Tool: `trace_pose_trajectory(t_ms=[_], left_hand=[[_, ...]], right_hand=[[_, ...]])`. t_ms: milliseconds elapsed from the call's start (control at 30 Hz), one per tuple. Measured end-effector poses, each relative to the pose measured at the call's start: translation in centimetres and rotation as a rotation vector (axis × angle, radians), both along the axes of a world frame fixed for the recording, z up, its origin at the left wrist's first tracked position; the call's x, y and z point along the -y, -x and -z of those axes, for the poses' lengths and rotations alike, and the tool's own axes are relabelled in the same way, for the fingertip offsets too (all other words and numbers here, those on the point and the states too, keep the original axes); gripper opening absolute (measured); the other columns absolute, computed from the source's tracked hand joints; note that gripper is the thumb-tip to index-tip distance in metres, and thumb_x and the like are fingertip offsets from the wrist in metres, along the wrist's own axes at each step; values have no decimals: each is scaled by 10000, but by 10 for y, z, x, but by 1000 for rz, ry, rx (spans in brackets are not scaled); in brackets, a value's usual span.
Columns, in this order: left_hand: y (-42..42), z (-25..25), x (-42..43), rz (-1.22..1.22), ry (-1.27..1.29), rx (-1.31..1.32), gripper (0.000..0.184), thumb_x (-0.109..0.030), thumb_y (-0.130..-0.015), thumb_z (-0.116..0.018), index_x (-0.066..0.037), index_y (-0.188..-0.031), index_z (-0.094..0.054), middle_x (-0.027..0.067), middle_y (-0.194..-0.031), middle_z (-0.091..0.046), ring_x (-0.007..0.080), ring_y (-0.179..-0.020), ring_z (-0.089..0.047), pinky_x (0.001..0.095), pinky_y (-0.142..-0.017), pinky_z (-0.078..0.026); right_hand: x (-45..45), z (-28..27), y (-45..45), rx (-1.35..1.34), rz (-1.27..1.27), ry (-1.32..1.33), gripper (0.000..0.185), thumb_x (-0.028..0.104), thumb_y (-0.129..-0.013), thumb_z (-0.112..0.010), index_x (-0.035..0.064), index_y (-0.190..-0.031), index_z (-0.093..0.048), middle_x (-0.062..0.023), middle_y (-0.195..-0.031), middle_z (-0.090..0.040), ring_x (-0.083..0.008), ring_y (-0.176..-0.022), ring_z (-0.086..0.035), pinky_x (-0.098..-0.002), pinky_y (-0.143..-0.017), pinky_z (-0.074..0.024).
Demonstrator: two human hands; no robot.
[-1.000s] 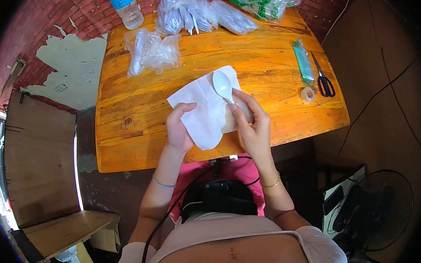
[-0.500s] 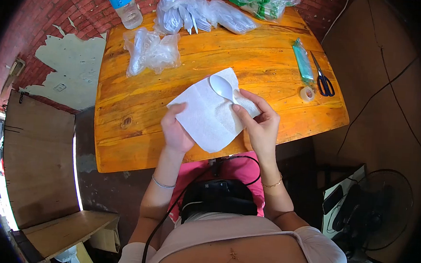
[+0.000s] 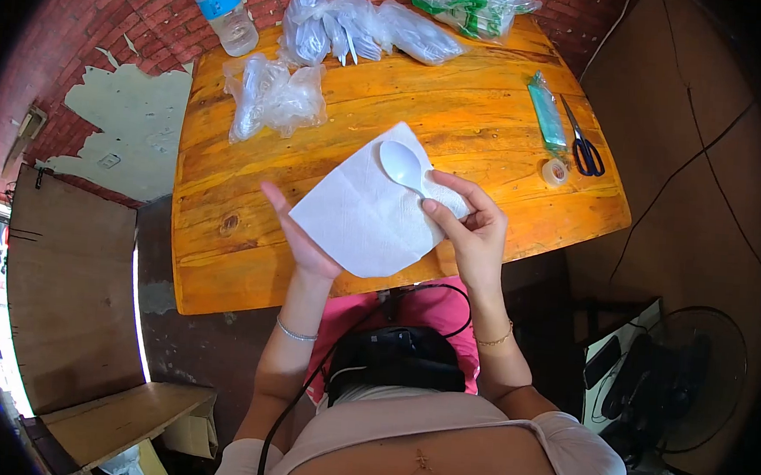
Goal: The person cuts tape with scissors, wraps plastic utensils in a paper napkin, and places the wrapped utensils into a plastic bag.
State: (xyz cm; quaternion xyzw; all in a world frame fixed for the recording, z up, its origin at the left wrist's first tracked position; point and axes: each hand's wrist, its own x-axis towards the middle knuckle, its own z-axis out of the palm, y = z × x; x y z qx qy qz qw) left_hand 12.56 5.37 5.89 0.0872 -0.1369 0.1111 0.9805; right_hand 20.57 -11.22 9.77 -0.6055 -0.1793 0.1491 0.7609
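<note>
A white plastic spoon (image 3: 400, 164) lies on a white paper napkin (image 3: 356, 214), its bowl toward the far corner. My right hand (image 3: 477, 230) pinches the spoon's handle together with the napkin's right side, thumb on top. Under the napkin's left edge rests my left hand (image 3: 306, 243), palm up with the thumb stretched out; its other fingers are mostly hidden by the paper. Both hands are above the near edge of the wooden table (image 3: 223, 254).
Along the back stand a water bottle (image 3: 227, 15), bags of plastic cutlery (image 3: 341, 30) and a green-and-white plastic bag (image 3: 477, 8). A crumpled clear bag (image 3: 276, 96) lies at left. At right are scissors (image 3: 586, 150), a tape roll (image 3: 555, 172) and a teal packet (image 3: 546, 113).
My left thumb has let go of the napkin's left edge and spread outward. The napkin's left corner has shifted slightly left and down; my right hand keeps its pinch.
</note>
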Motion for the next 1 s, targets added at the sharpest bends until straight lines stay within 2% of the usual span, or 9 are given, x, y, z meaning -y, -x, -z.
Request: trace_pose_trajectory(t_ms=[100,200,300,400,500,667,1000], left_hand=[[-1,-3,-22,201,-154,-108,926,-717,-798,-288,62,-1293,-350,189,-1307,-422,312,-1184,-436,432,-1009,-321],[-9,-25,-36,153,-572,-368,863,-651,-802,-411,59,-1289,-365,186,-1269,-461,265,-1154,-476,381,-990,-353],[-15,-42,-42,72,-950,-382,630,-385,-832,-575,58,-1253,-420,142,-1186,-536,187,-1060,-544,308,-914,-419],[-19,-57,-38,61,-1162,-405,447,-130,-795,-646,57,-1176,-505,86,-1073,-598,119,-952,-575,246,-834,-449],[-22,-55,-36,9,-1253,-441,352,-12,-769,-646,57,-1104,-561,56,-1009,-621,87,-892,-578,227,-797,-455],[-18,-55,-33,26,-1246,-454,348,-26,-772,-651,53,-1101,-565,52,-1004,-621,85,-875,-578,225,-788,-457],[-18,-62,-34,48,-1268,-424,332,-41,-806,-626,54,-1115,-555,72,-980,-633,89,-859,-593,215,-754,-473]], right_hand=[[-1,-5,7,10,-4,23,296,-2,-757,-669,-5,-1046,-604,-5,-855,-629,35,-579,-469,-120,-472,-332],[0,-7,12,22,-2,27,337,-4,-757,-669,0,-1082,-581,-14,-837,-631,10,-621,-508,-132,-510,-368],[1,-10,16,38,7,3,379,-4,-759,-665,-3,-1121,-551,-26,-824,-634,-23,-669,-545,-149,-557,-403],[4,-10,17,68,7,61,405,-1,-763,-661,-12,-1146,-532,-39,-807,-636,-45,-705,-568,-164,-589,-430],[5,-7,15,62,14,96,386,8,-763,-664,-19,-1130,-547,-48,-804,-639,-47,-705,-573,-172,-585,-443],[8,-3,15,-15,-4,103,316,20,-754,-677,-25,-1057,-599,-51,-838,-641,-50,-698,-574,-177,-576,-454],[16,-12,14,25,28,145,280,24,-752,-680,-28,-1019,-614,-52,-845,-641,-48,-703,-577,-167,-575,-449]])
